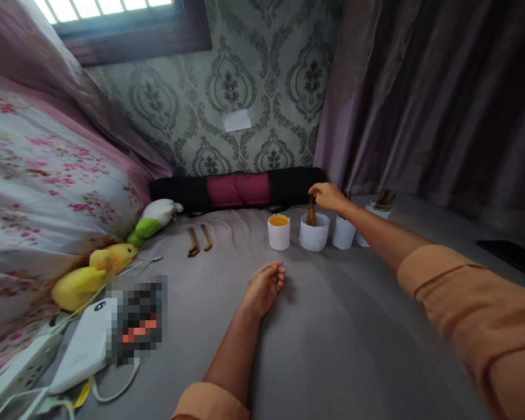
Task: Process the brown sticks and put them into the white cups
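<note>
My right hand point(329, 196) is closed in a pinch on the top of a long golden-brown piece point(312, 211). Its lower end stands inside a wide white tub point(314, 238); I cannot make out its exact kind. On the sheet, in front of the tubs, rests my left hand point(266, 286), its fingers curled in and no object visible in them. A white cup with an orange-yellow top or filling point(279, 234) stands just left of the tub. Farther left lie bent golden-brown strips point(193, 242), close to another bent strip point(206, 237).
Right of the tub stand a narrower white container point(343, 233) and a jar with dark sticks point(378, 209), partly behind my forearm. A black and maroon roll point(238, 191) lies along the wall. Plush toys point(79, 287), a white power bank point(87, 344) and cables lie left.
</note>
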Demonstrator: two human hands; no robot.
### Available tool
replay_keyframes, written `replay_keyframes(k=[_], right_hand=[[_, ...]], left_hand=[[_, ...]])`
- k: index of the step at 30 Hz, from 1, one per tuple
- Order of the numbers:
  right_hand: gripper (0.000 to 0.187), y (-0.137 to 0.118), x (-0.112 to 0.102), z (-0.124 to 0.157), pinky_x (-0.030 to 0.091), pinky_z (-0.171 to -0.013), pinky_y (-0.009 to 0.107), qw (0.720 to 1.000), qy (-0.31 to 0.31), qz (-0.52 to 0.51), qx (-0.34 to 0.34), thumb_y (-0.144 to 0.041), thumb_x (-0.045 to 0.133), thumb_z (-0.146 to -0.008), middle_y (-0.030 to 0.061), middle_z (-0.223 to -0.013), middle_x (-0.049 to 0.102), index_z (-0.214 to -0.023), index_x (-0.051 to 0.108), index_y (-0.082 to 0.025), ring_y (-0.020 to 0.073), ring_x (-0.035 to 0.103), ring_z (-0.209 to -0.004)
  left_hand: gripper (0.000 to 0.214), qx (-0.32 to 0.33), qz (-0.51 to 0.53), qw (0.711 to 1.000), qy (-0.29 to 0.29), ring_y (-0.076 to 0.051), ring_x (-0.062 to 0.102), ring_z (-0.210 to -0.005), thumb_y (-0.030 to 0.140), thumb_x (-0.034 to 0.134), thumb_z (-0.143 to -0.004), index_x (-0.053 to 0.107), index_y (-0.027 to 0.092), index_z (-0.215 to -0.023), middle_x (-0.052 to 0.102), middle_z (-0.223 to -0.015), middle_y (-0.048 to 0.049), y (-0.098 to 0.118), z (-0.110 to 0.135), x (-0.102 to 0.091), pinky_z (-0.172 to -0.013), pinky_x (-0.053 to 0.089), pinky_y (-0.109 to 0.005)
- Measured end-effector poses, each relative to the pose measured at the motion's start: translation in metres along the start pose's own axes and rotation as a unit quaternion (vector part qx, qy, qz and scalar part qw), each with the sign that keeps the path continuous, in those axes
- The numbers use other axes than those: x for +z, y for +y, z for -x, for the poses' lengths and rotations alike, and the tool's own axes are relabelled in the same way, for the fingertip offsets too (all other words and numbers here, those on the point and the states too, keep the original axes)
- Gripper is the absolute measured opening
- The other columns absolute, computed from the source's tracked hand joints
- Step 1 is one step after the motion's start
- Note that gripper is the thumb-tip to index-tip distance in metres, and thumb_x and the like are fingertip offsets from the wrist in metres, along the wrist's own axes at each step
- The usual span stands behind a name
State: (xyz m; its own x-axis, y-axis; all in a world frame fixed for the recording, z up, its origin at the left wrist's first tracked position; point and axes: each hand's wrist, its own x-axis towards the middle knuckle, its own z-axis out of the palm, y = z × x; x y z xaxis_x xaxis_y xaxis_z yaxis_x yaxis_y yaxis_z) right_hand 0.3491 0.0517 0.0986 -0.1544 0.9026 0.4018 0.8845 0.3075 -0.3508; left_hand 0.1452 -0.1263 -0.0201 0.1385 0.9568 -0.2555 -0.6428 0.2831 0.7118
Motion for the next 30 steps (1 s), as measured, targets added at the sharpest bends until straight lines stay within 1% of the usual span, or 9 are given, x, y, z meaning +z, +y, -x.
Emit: replay_keyframes(k=[5,8,15,21,26,30], right_hand=[[0.029,0.0028,0.0028,-0.0026,0.044,-0.075,0.028,1.000,0.006,0.010,-0.006,-0.014,0.046,-0.076,0.0067,-0.095,0.065,-0.097,0.065,-0.020,0.0195,0.058,-0.088],[0.028,0.0023,0.0030,-0.0024,0.044,-0.075,0.027,1.000,0.006,0.009,-0.004,-0.014,0.047,-0.076,0.0062,-0.095,0.065,-0.096,0.065,-0.020,0.0191,0.058,-0.089],[0.029,0.0002,0.0024,-0.0009,0.045,-0.069,0.026,1.000,0.006,0.008,0.010,-0.015,0.047,-0.076,0.0069,-0.095,0.065,-0.098,0.064,-0.020,0.0187,0.059,-0.083],[0.031,-0.0020,0.0003,0.0008,0.045,-0.067,0.027,1.000,0.012,-0.013,0.017,-0.013,0.048,-0.074,0.0080,-0.098,0.065,-0.100,0.063,-0.018,0.0184,0.060,-0.079],[0.034,-0.0005,0.0006,-0.0004,0.045,-0.070,0.027,0.999,0.032,-0.024,0.004,-0.008,0.047,-0.071,0.0083,-0.097,0.065,-0.100,0.063,-0.016,0.0188,0.060,-0.081],[0.033,-0.0007,0.0012,-0.0023,0.044,-0.074,0.028,0.997,0.068,-0.024,-0.015,-0.008,0.043,-0.074,0.0100,-0.096,0.064,-0.099,0.063,-0.013,0.0196,0.058,-0.086]], left_hand=[[0.010,-0.002,0.002,1.000,0.003,-0.007,0.050,-0.055,0.010,0.053,-0.075,0.058,0.008,-0.084,0.057,-0.069,-0.0055,-0.0001,0.0001,0.0001,-0.051,0.038,-0.018],[0.010,0.000,0.003,1.000,-0.001,-0.007,0.050,-0.055,0.011,0.053,-0.076,0.058,0.009,-0.084,0.057,-0.070,-0.0056,-0.0002,0.0000,-0.0002,-0.051,0.038,-0.018],[0.011,-0.001,0.005,1.000,0.002,-0.007,0.051,-0.054,0.009,0.051,-0.076,0.057,0.008,-0.085,0.057,-0.069,-0.0059,-0.0001,-0.0004,0.0000,-0.050,0.038,-0.018],[0.011,-0.002,0.004,1.000,0.003,-0.007,0.050,-0.054,0.009,0.052,-0.076,0.057,0.008,-0.085,0.057,-0.070,-0.0061,0.0002,-0.0002,0.0004,-0.050,0.038,-0.018],[0.011,-0.001,0.005,1.000,0.001,-0.006,0.050,-0.054,0.009,0.051,-0.076,0.057,0.008,-0.086,0.057,-0.069,-0.0057,0.0005,-0.0001,0.0004,-0.050,0.038,-0.018],[0.011,0.001,0.003,1.000,0.003,-0.007,0.051,-0.054,0.009,0.050,-0.076,0.056,0.007,-0.086,0.057,-0.069,-0.0061,0.0002,-0.0005,0.0004,-0.050,0.038,-0.018]])
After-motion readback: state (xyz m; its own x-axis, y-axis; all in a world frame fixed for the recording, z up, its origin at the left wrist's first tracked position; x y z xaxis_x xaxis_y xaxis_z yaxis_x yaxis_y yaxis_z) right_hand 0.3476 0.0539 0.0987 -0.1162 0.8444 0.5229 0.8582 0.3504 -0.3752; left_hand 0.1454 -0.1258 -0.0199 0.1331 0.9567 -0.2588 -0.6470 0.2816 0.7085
